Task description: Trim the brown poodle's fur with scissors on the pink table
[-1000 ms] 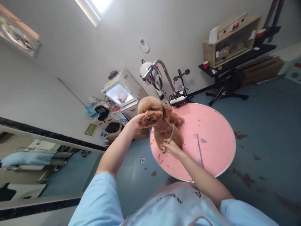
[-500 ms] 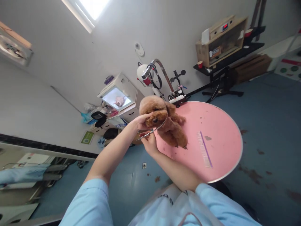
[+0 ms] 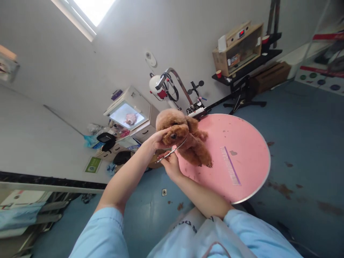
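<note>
A curly brown dog with a rounded, trimmed head sits at the near left edge of the pink round table. My left hand is wrapped about the side of its muzzle, with some fingers hidden beneath the chin. Below it, my right hand grips a pair of curved scissors. The blades reach up and to the right, beside the dog's cheek and under its jaw. Whether they are parted is too small to tell. A comb with a purple spine lies on the table, right of the dog's paws.
Behind the dog rises a bent metal arm by a white dryer. A lit cabinet stands back left, and a wooden box sits on a black stand at back right. Loose brown hair is scattered on the blue floor.
The view has shifted, so the surroundings sit further left. My left hand stays at the dog's muzzle, and the scissors keep nearly the same place under its cheek.
</note>
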Available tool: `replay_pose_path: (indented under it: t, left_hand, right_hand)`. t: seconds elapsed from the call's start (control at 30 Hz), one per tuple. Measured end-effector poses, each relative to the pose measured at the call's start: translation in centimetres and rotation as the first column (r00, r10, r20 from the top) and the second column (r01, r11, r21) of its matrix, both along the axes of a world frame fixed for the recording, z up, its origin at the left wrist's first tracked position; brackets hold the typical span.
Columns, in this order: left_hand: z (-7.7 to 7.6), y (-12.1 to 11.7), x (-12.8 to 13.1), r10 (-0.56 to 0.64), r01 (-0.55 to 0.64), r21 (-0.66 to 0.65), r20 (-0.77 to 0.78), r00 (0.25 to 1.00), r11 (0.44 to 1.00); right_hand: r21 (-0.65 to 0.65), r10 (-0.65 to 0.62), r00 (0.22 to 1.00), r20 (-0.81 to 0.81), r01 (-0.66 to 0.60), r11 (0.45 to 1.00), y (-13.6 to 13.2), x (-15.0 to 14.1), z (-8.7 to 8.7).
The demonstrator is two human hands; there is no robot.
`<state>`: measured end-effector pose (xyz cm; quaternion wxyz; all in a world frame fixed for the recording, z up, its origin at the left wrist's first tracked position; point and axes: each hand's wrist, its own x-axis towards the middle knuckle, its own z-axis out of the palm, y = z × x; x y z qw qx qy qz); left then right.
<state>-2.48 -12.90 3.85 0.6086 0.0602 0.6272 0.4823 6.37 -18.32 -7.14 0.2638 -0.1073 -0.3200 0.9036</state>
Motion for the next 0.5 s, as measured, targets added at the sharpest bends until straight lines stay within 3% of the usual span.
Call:
replay_pose_path:
  t: [0.1,0.17,0.5]
  left_hand:
    - [0.1,-0.2,0.6,0.005,-0.005,-0.003,-0.024,1.0,1.0]
    - [0.0,-0.4,0.8,0.021,-0.022,-0.031,-0.053,0.998,0.999]
    - [-1.2,-1.1,0.4,0.122,-0.121,0.03,-0.044,0.991,0.992]
  right_hand:
    - [-0.093,-0.11,0.993,-0.034,0.106,0.99,-0.1,1.0,0.2]
    - [-0.121,-0.118,0.992,-0.052,0.111,0.986,0.1,1.7,0.4]
    - [-0.142,0.068,0.996,0.052,-0.06,0.988,1.0,5.6,1.5]
